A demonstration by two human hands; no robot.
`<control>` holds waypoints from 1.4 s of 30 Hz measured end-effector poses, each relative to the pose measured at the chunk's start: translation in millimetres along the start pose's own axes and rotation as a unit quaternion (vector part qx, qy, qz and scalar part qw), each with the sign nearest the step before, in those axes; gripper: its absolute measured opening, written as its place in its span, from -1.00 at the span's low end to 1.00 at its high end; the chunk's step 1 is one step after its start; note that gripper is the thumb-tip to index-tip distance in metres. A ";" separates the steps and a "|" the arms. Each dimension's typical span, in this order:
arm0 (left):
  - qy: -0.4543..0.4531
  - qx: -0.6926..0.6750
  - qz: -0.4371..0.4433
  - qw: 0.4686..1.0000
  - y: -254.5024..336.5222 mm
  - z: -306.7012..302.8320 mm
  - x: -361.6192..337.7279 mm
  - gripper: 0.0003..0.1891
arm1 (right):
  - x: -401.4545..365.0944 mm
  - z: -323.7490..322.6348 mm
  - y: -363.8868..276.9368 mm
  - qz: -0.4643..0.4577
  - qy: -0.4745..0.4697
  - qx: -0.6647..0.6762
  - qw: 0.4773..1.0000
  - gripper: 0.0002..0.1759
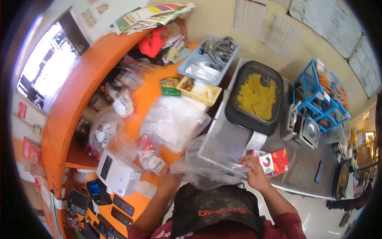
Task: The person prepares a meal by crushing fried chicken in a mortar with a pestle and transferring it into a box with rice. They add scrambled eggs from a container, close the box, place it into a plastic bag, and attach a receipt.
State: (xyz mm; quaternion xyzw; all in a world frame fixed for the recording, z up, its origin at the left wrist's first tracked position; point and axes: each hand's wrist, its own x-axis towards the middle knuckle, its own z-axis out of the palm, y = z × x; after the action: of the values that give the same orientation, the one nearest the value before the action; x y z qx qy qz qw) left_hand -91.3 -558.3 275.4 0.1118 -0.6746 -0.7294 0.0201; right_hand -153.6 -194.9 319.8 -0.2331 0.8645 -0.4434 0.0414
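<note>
A clear plastic bag (205, 157) stretches between my two hands in front of my dark apron (217, 205). My left hand (168, 179) is closed on the bag's left edge, its fingers partly hidden. On the other side, my right hand (254, 169) pinches the bag's right edge. Just beyond the right hand lies a red and white box (273, 161) with a rooster print, and a white paper slip (256, 141) is above it. Close to the left hand sits a bagged packet (149, 149) in red and white with a paper slip at its lower end.
A black pan of yellow food (257, 95) stands on the metal counter (223, 137). Blue racks (318, 97), metal containers (304, 129) and a phone (319, 172) are rightward. A stack of clear bags (173, 121), a blue tray (187, 71) and a white device (115, 175) are leftward.
</note>
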 end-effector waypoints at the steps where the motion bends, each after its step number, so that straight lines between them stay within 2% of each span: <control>1: -0.052 -0.108 -0.020 0.993 12.1 -3.6 3.3 -0.61 | 2.9 -0.7 -17.1 0.035 0.035 0.125 0.991 -0.73; 2: -0.100 -0.212 -0.050 0.971 33.1 -3.3 7.7 -0.62 | 2.1 -0.8 -32.2 0.189 0.048 0.378 0.905 -0.72; 3: -0.149 -0.357 -0.155 0.909 62.8 -5.1 11.0 -0.63 | -1.3 -4.0 -39.6 0.316 0.060 0.599 0.733 -0.71; 4: -0.188 -0.489 -0.256 0.813 82.9 -5.8 15.9 -0.65 | -8.7 -11.1 -34.4 0.288 0.066 0.625 0.723 -0.70; 6: -0.261 -0.470 -0.280 0.796 57.6 -45.4 23.1 -0.69 | -27.2 -26.9 -12.1 0.236 0.069 0.672 0.699 -0.64; 8: -0.267 -0.355 -0.257 0.858 60.1 -44.2 19.3 -0.75 | -38.9 -53.5 -0.7 0.175 -0.025 0.738 0.651 -0.56; 9: -0.236 -0.243 -0.218 0.916 86.2 -30.1 15.9 -0.79 | -39.3 -72.1 -1.2 0.172 -0.065 0.682 0.708 -0.48; 10: -0.199 -0.174 -0.193 0.945 94.4 -21.1 20.6 -0.81 | -39.9 -90.6 -1.7 0.164 -0.106 0.620 0.760 -0.40; 11: -0.160 -0.101 -0.174 0.966 102.7 -12.1 25.0 -0.82 | -41.6 -105.4 -4.7 0.182 -0.092 0.438 0.875 -0.30; 12: -0.120 -0.074 -0.174 0.975 104.4 -6.2 32.9 -0.80 | -40.9 -116.3 -5.7 0.189 -0.075 0.236 0.950 -0.19; 13: -0.080 -0.047 -0.174 0.980 106.7 -0.3 41.3 -0.78 | -36.3 -125.4 -4.2 0.178 -0.106 0.016 0.978 -0.05; 14: -0.079 -0.016 -0.153 0.985 115.9 7.1 48.2 -0.76 | -30.7 -133.6 -2.2 0.157 -0.132 -0.203 0.957 0.09; 15: -0.078 0.015 -0.134 0.988 131.6 17.2 51.4 -0.74 | -27.1 -139.8 -0.1 0.127 -0.152 -0.412 0.889 0.23; 16: -0.077 0.046 -0.116 0.989 145.2 27.7 52.2 -0.73 | -25.8 -136.6 12.3 0.126 -0.195 -0.456 0.859 0.44; 19: -0.110 0.036 -0.018 0.993 171.5 79.5 46.9 -0.66 | -24.8 -119.1 62.7 -0.052 -0.235 -0.471 0.849 0.38; 22: -0.090 0.115 0.024 0.989 163.7 96.0 54.8 -0.68 | -12.0 -124.4 46.7 0.045 -0.296 -0.390 0.871 0.35; 25: -0.064 0.164 0.026 0.984 148.8 105.6 70.2 -0.69 | -9.8 -143.5 2.8 0.106 -0.179 -0.306 0.929 0.37; 26: -0.070 0.140 0.006 0.988 142.6 109.6 72.3 -0.70 | -5.2 -152.7 -23.0 0.115 -0.140 -0.239 0.954 0.43; 27: -0.082 0.118 -0.013 0.990 136.6 114.4 74.4 -0.71 | -3.5 -148.3 -33.8 0.086 -0.091 -0.105 0.987 0.45; 28: -0.096 0.096 -0.032 0.990 133.5 118.7 76.5 -0.72 | -2.1 -140.9 -43.6 0.055 -0.035 0.030 0.997 0.46; 29: -0.106 0.053 -0.072 0.990 132.8 122.8 77.1 -0.72 | 0.1 -130.8 -52.1 0.021 0.025 0.162 0.986 0.48; 31: -0.125 -0.032 -0.153 0.980 129.5 128.7 73.5 -0.68 | 15.2 -87.5 -59.6 -0.118 0.114 0.164 0.973 0.51; 32: -0.133 0.023 -0.048 0.990 113.5 125.3 73.1 -0.65 | 20.2 -52.9 -39.2 -0.064 0.074 0.208 0.973 0.48; 33: -0.138 0.076 0.058 0.986 87.3 116.3 74.0 -0.62 | 32.1 -22.5 -34.6 -0.001 0.048 0.322 0.946 0.41; 34: -0.125 0.068 0.048 0.989 82.8 105.2 73.4 -0.59 | 44.0 7.9 -30.3 0.066 0.038 0.430 0.899 0.34; 35: -0.112 0.060 0.038 0.991 78.4 94.1 73.0 -0.56 | 57.3 28.6 -35.7 0.063 0.060 0.458 0.884 0.25; 36: -0.081 -0.007 -0.090 0.993 86.6 79.9 74.1 -0.54 | 70.8 49.1 -41.1 0.060 0.081 0.486 0.868 0.17; 37: -0.076 -0.016 -0.134 0.988 83.9 69.2 74.9 -0.53 | 82.2 62.3 -39.1 -0.016 0.120 0.365 0.923 0.11; 38: -0.068 -0.026 -0.178 0.981 80.9 58.5 75.4 -0.53 | 87.6 69.8 -34.4 -0.088 0.151 0.233 0.957 0.05; 39: -0.060 -0.036 -0.222 0.973 78.1 47.9 75.6 -0.52 | 89.1 73.2 -29.1 -0.091 0.099 0.114 0.984 0.10; 41: -0.053 -0.047 -0.241 0.968 74.7 40.4 76.3 -0.50 | 94.3 79.0 -19.3 -0.094 -0.013 -0.132 0.987 0.19; 42: -0.033 0.015 -0.178 0.983 79.8 41.2 76.8 -0.49 | 94.2 89.0 -13.3 -0.128 -0.007 -0.192 0.973 0.22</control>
State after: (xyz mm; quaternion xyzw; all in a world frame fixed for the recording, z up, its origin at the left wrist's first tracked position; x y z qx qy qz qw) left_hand -183.6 -538.8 346.5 0.2069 -0.6547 -0.7145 -0.1340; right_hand -207.5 -309.5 289.3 -0.3489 0.8961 -0.2687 -0.0553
